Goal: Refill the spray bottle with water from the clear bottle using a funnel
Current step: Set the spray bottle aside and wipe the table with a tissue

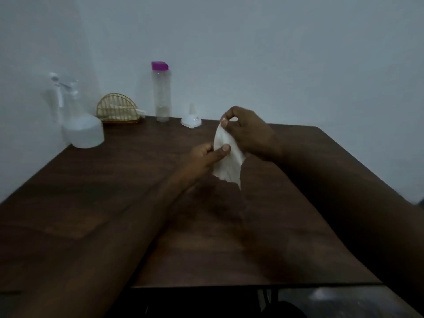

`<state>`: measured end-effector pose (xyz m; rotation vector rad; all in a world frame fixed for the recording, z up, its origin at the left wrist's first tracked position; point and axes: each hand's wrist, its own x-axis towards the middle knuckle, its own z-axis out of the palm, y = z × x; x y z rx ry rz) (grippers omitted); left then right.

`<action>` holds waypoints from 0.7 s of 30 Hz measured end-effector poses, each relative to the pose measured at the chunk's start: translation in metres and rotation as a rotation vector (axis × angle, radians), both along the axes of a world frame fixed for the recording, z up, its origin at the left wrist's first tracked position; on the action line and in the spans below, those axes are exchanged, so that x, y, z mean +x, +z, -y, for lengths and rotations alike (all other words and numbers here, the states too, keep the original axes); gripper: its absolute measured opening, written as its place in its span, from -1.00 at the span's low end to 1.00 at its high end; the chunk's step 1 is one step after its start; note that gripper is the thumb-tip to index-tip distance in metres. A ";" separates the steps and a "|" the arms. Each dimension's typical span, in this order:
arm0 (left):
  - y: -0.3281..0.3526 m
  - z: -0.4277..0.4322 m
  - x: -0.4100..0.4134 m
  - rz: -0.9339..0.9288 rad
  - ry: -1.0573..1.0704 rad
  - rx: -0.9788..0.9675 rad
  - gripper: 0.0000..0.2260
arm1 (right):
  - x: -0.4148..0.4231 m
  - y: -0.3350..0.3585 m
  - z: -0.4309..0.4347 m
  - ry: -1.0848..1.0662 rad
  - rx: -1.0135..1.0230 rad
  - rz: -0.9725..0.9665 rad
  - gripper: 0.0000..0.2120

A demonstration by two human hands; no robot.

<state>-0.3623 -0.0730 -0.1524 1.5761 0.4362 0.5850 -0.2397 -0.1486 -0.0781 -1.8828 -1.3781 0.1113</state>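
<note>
Your right hand (pixel 249 131) pinched the white tissue (pixel 226 166) at its top, your left hand (pixel 205 157) at its side, above the table (pixel 91 191). The spray bottle (pixel 79 125), clear bottle (pixel 161 95) and inverted funnel (pixel 191 118) stood along the far edge.

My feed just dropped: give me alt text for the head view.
Both hands hold a white tissue above a dark table, left hand pinching its side, right hand its top. At the back stand a spray bottle, wicker holder, purple-capped clear bottle and funnel.
</note>
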 end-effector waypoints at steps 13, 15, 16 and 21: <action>-0.013 0.076 0.064 -0.385 0.151 0.625 -0.73 | 0.064 -0.046 0.142 -0.480 -0.456 0.298 -0.80; -0.018 0.070 0.058 -0.343 0.259 0.688 -0.71 | 0.058 -0.064 0.153 -0.479 -0.409 0.252 -0.77; -0.019 0.066 0.055 -0.336 0.275 0.740 -0.71 | 0.050 -0.071 0.156 -0.453 -0.372 0.215 -0.75; -0.031 0.051 0.055 -0.143 0.309 0.756 -0.72 | 0.013 -0.101 0.139 -0.346 -0.560 0.224 -0.22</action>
